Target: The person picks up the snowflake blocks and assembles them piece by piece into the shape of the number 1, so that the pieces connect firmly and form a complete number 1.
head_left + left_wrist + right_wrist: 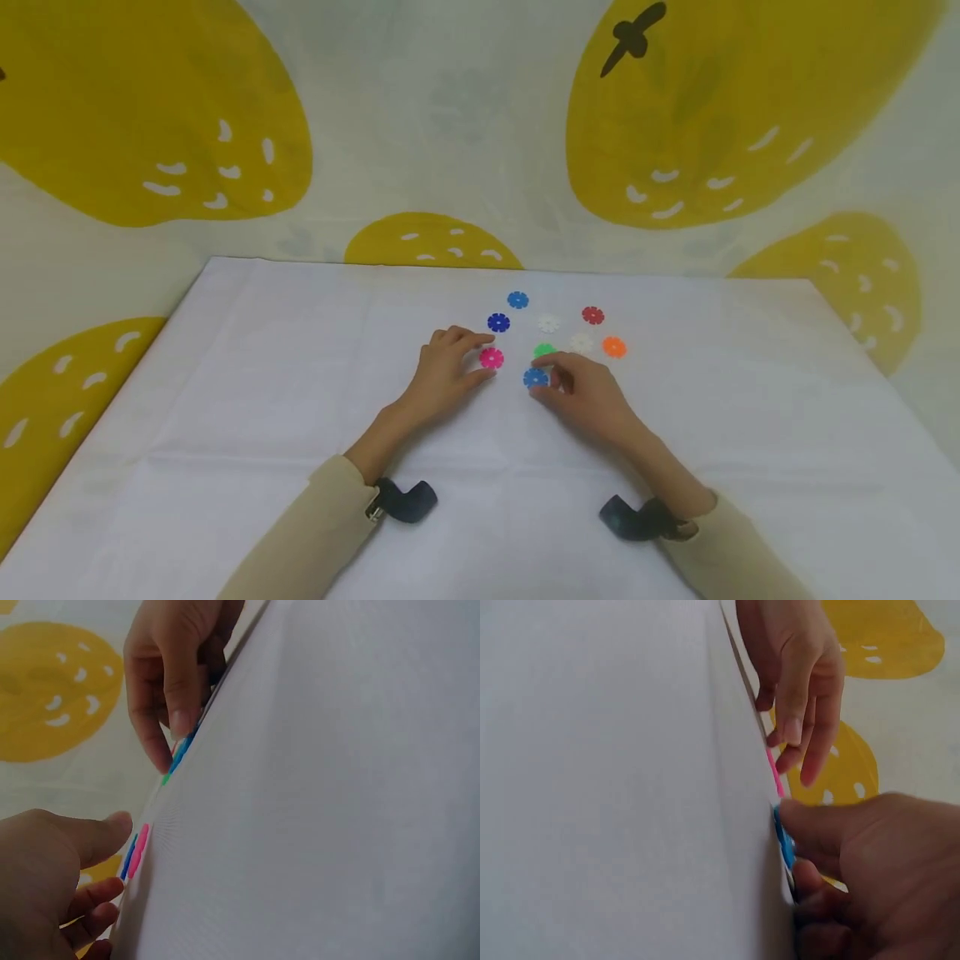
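My right hand (588, 396) pinches a light blue notched plastic disc (536, 378) by opposite edges, thumb on the near side and forefinger on the far side. A green disc (544, 350) lies just beyond, partly hidden by that forefinger. To the left, my left hand (441, 377) curves loosely around a pink notched disc (492, 358). Its thumb and fingers stand apart on either side of the disc. In the left wrist view, a gap shows between the thumb and the pink disc (139, 851). The right wrist view shows the light blue disc (784, 836) edge-on at my thumb.
Farther back lie a dark blue disc (498, 322), another light blue disc (517, 300) and a white disc (548, 322). Rightward are a second white disc (581, 343), a red disc (593, 315) and an orange disc (614, 347). A white cloth covers the table (262, 375); a patterned curtain (450, 125) hangs behind.
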Demonstrator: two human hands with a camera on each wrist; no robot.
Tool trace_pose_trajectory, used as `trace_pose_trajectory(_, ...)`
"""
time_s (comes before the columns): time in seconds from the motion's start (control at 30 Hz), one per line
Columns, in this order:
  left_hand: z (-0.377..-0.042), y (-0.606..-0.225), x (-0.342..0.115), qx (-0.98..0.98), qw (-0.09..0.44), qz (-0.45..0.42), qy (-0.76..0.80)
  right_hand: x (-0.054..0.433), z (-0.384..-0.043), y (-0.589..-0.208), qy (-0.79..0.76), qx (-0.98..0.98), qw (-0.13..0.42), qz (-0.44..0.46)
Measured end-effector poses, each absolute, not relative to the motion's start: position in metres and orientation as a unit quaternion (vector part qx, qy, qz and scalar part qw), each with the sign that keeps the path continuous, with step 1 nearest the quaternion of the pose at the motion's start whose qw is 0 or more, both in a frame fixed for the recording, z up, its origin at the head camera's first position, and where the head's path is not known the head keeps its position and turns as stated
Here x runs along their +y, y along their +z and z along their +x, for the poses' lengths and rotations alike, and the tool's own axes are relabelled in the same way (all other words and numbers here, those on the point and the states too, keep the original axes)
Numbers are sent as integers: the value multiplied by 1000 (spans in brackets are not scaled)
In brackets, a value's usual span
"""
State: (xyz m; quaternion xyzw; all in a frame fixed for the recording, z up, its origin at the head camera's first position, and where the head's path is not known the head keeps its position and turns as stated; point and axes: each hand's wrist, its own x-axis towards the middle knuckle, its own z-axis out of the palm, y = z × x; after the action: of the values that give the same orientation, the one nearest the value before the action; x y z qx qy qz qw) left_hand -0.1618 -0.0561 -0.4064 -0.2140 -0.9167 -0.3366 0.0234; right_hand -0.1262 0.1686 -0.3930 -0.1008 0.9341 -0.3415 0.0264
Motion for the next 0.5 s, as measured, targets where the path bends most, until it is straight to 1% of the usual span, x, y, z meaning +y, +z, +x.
trace_pose_trajectory(0.17, -164, -418, -50, -929, 40, -216, -299, 166, -124, -397, -334, 939, 10, -78)
trace_pose_trajectory(0.37, -162, -423, -48, -932, 87, -219, -275, 164, -125, -400, -338, 938, -1, -72)
trace_pose_trajectory(0.5, -161, -425, -49, -934, 91, -207, -275, 164, -125, -401, -352, 933, -6, -74)
